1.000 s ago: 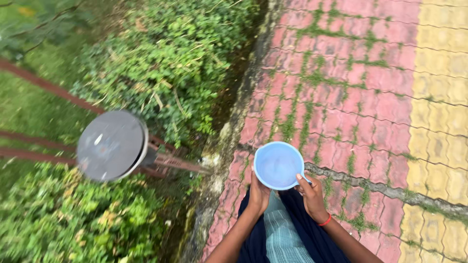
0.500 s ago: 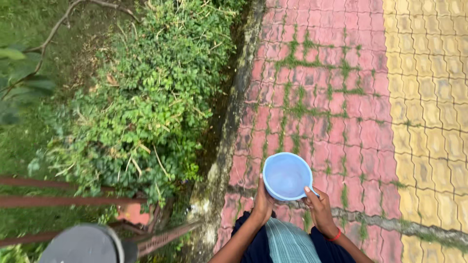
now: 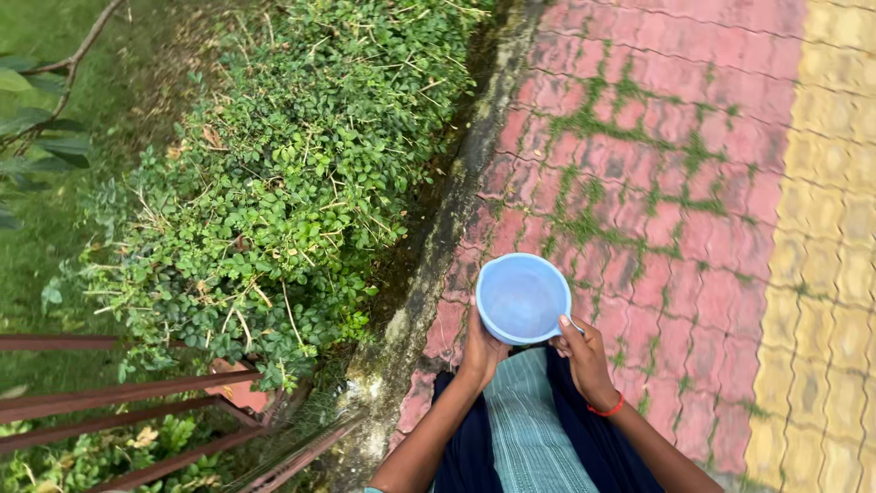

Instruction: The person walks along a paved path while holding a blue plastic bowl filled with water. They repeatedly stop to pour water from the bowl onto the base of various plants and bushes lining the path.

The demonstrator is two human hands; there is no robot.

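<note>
Blue bowl, round, pale, empty

The underside of the blue bowl is out of sight, and whether it holds anything cannot be told. The palm of the left hand lies hidden behind the bowl; the right hand covers the near rim. The brown metal rails and both forearms run off the picture's edge.

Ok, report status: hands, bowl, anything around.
Left hand and right hand both grip the light blue bowl, held upright over the red brick path. Hedge to the left, apart from it.
</note>
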